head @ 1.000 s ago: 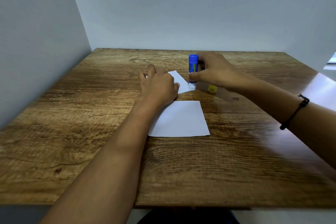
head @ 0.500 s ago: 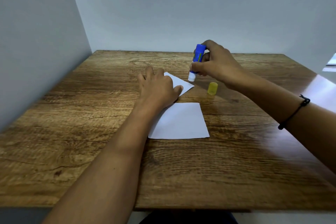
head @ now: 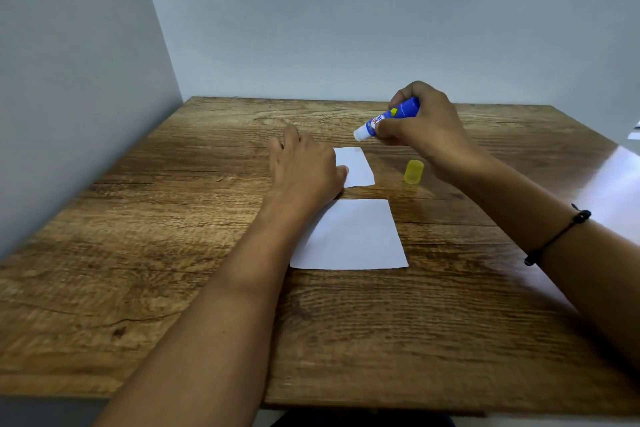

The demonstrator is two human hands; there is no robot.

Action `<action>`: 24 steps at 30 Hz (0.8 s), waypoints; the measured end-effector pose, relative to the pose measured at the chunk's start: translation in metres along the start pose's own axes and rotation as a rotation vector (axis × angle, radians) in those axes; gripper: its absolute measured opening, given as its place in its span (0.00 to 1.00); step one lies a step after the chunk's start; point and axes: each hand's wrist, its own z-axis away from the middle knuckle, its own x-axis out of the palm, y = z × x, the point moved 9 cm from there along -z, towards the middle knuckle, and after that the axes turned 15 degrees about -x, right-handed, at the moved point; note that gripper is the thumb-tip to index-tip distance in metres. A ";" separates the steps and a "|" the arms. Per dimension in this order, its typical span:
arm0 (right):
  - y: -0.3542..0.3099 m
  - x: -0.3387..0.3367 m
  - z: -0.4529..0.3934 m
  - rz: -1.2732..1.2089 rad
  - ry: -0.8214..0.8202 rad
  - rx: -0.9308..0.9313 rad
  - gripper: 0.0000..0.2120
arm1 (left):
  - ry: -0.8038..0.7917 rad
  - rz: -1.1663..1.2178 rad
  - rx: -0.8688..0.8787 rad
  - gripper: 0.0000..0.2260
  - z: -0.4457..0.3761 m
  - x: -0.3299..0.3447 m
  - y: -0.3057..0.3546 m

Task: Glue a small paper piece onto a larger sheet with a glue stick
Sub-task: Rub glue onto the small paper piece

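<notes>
A small white paper piece lies flat on the wooden table. My left hand rests on its left part with straight fingers and covers that part. My right hand grips a blue glue stick, which is lifted and tilted, its white tip pointing down-left above the table just beyond the small piece. The larger white sheet lies nearer to me, and my left forearm crosses its left corner.
The yellow glue stick cap stands on the table right of the small piece. Grey walls close the table at the left and back. A black cord bracelet sits on my right wrist.
My right hand has lifted the glue stick off the small piece and tilted it up and to the right. The small piece has turned under my left hand.
</notes>
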 end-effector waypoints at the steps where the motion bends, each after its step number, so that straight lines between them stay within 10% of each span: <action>1: 0.001 -0.001 0.000 -0.022 0.010 0.002 0.14 | -0.003 0.005 -0.003 0.11 0.000 0.000 0.000; 24: 0.015 -0.024 0.014 -0.217 0.079 0.217 0.12 | -0.111 0.021 0.041 0.22 0.007 0.007 0.004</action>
